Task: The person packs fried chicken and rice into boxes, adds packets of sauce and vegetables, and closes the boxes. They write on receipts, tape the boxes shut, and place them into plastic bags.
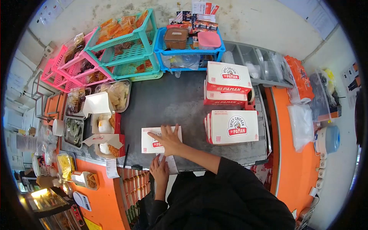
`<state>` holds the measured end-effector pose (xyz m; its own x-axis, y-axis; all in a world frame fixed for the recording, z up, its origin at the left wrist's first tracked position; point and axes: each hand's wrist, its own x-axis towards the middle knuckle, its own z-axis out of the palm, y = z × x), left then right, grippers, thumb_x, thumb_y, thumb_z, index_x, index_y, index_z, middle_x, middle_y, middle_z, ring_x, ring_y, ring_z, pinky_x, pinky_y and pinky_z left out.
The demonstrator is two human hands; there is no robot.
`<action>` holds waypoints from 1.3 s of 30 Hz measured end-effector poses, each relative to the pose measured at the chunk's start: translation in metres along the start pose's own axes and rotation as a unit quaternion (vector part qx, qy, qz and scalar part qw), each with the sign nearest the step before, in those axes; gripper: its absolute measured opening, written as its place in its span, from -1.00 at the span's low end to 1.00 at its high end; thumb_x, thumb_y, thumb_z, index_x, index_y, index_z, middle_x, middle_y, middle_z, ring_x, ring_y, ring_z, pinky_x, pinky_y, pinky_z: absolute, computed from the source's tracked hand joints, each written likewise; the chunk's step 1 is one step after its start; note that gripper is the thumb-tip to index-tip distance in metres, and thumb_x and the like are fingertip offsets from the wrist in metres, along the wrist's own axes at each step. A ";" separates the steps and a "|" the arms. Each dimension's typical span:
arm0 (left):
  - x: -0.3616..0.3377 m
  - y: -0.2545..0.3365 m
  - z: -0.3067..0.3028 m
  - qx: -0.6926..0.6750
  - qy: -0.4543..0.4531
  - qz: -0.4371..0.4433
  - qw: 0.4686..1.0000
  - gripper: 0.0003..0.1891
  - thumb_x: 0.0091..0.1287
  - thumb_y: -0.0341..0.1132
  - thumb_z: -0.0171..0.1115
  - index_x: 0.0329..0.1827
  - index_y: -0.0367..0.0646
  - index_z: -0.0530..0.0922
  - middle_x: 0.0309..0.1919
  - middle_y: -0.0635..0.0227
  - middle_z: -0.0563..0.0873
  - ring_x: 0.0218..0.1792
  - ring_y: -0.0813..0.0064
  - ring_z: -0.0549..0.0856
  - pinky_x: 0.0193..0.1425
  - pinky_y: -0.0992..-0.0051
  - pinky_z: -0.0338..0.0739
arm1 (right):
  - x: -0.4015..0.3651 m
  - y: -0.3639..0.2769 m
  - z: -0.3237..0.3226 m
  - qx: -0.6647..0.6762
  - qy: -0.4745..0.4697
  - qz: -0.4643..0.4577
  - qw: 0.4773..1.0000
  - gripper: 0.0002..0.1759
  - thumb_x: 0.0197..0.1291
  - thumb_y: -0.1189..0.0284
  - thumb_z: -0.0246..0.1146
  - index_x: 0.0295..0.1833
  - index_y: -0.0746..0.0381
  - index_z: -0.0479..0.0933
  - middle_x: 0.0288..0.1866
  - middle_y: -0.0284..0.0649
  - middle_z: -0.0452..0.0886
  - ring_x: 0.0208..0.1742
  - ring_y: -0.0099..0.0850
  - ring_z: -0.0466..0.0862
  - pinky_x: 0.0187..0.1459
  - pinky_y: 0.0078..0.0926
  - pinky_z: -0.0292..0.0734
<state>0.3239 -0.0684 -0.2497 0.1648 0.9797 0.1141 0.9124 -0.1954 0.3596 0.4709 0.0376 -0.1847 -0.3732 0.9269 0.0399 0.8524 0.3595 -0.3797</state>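
Note:
A white carton with a red printed logo (148,147) lies flat near the table's front edge. My right hand (171,141) rests across its top with the fingers spread and the thumb pointing left. Just below the box, my left hand (158,171) has its fingers closed on a white paper slip (171,164). Part of this slip shows between the hand and the carton's lower edge. To the left stand two open food boxes, an upper one (104,123) and a lower one (108,148), each holding white rice and a brown fried piece.
Stacked cartons (229,78) and another pile (234,127) stand on the right. Behind are a blue basket (190,57), green racks (132,57) and pink racks (73,69). A black pen (126,155) and a receipt (112,168) lie left at the front edge.

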 end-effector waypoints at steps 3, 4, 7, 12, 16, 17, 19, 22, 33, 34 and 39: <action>0.005 0.011 0.008 0.021 -0.064 -0.013 0.998 -0.65 0.16 -0.20 0.14 0.02 -0.04 0.54 0.09 0.19 0.48 0.16 0.08 0.35 0.19 0.11 0.16 | -0.014 -0.020 -0.074 0.066 -0.040 0.005 0.997 0.15 -0.52 0.26 0.47 0.38 -0.19 0.11 0.04 0.08 0.24 0.14 0.02 0.22 0.02 0.44 0.04; 0.001 0.017 0.010 0.048 -0.128 -0.031 0.990 -0.64 0.16 -0.17 0.14 0.01 -0.05 0.54 0.08 0.16 0.49 0.17 0.07 0.35 0.19 0.10 0.16 | -0.024 -0.024 -0.104 0.069 -0.022 -0.011 0.997 0.13 -0.51 0.27 0.45 0.38 -0.17 0.11 0.04 0.07 0.24 0.14 0.03 0.23 0.03 0.37 0.06; -0.002 0.021 0.085 -0.141 -0.047 0.069 0.986 -0.63 0.11 -0.16 0.16 -0.02 -0.09 0.54 0.00 0.07 0.52 0.13 0.06 0.37 0.12 -0.02 0.17 | -0.063 -0.012 -0.207 0.107 -0.032 -0.041 0.993 0.10 -0.46 0.29 0.42 0.38 -0.14 0.12 0.07 0.05 0.22 0.15 0.04 0.22 0.10 0.12 0.13; 0.029 0.102 0.068 -0.030 -0.045 0.136 0.989 -0.59 0.08 -0.22 0.16 0.05 0.01 0.50 0.08 0.22 0.45 0.18 0.20 0.32 0.11 0.02 0.15 | -0.129 0.046 -0.290 -0.038 -0.014 -0.018 0.999 0.08 -0.46 0.32 0.41 0.37 -0.14 0.14 0.12 0.03 0.20 0.21 0.03 0.19 0.15 0.08 0.11; 0.027 0.129 0.052 -0.019 -0.029 0.120 0.992 -0.52 0.11 -0.28 0.12 0.16 0.26 0.45 0.13 0.35 0.40 0.19 0.27 0.30 0.11 0.06 0.14 | -0.159 0.084 -0.283 -0.105 -0.088 0.104 0.985 0.11 -0.50 0.31 0.43 0.36 -0.16 0.14 0.18 0.07 0.15 0.25 0.05 0.16 0.18 0.18 0.05; 0.023 0.130 0.054 -0.019 -0.022 0.123 0.992 -0.50 0.14 -0.30 0.10 0.20 0.34 0.42 0.12 0.35 0.39 0.19 0.29 0.32 0.09 0.07 0.15 | -0.164 0.092 -0.273 -0.123 -0.110 0.130 0.978 0.12 -0.51 0.30 0.44 0.37 -0.17 0.12 0.21 0.09 0.13 0.26 0.07 0.13 0.19 0.23 0.02; 0.015 0.135 0.056 -0.007 -0.043 0.125 0.991 -0.51 0.15 -0.29 0.09 0.20 0.31 0.42 0.16 0.34 0.37 0.22 0.28 0.30 0.12 0.05 0.14 | -0.171 0.105 -0.256 -0.103 -0.101 0.128 0.981 0.13 -0.50 0.30 0.44 0.37 -0.17 0.10 0.24 0.11 0.10 0.28 0.09 0.11 0.20 0.27 0.00; 0.010 0.143 0.062 -0.012 -0.059 0.127 0.990 -0.53 0.18 -0.28 0.07 0.21 0.24 0.41 0.24 0.30 0.32 0.30 0.27 0.24 0.19 0.00 0.10 | -0.175 0.112 -0.250 -0.091 -0.091 0.120 0.984 0.14 -0.48 0.29 0.45 0.39 -0.18 0.06 0.27 0.12 0.06 0.32 0.13 0.06 0.22 0.33 -0.05; 0.005 0.155 0.065 0.024 -0.112 0.135 0.984 -0.53 0.23 -0.24 0.03 0.26 0.23 0.34 0.36 0.25 0.19 0.39 0.19 0.12 0.28 -0.15 0.01 | -0.171 0.111 -0.252 -0.077 -0.085 0.093 0.989 0.16 -0.44 0.25 0.48 0.40 -0.15 0.03 0.42 0.08 -0.11 0.42 0.11 -0.07 0.22 0.35 -0.09; 0.003 0.156 0.063 0.036 -0.103 0.114 0.987 -0.53 0.23 -0.24 0.03 0.26 0.23 0.34 0.36 0.25 0.19 0.39 0.19 0.12 0.28 -0.15 0.01 | -0.170 0.110 -0.253 -0.071 -0.085 0.069 0.991 0.16 -0.44 0.25 0.48 0.40 -0.15 0.03 0.42 0.08 -0.11 0.42 0.11 -0.07 0.22 0.35 -0.09; -0.003 0.129 0.016 -0.125 -0.043 0.028 0.991 -0.48 0.23 -0.25 0.07 0.30 0.11 0.27 0.35 0.12 0.16 0.38 0.04 0.10 0.29 -0.14 0.00 | -0.180 0.099 -0.253 -0.129 -0.031 0.057 0.989 0.07 -0.34 0.03 0.45 0.37 0.02 0.14 0.44 0.08 -0.09 0.44 -0.01 0.00 0.23 0.30 -0.05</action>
<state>0.4470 -0.0955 -0.2180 0.2531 0.9653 0.0649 0.7813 -0.2435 0.5747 0.7153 -0.0660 0.0043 -0.2839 0.9576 -0.0492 0.9525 0.2757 -0.1291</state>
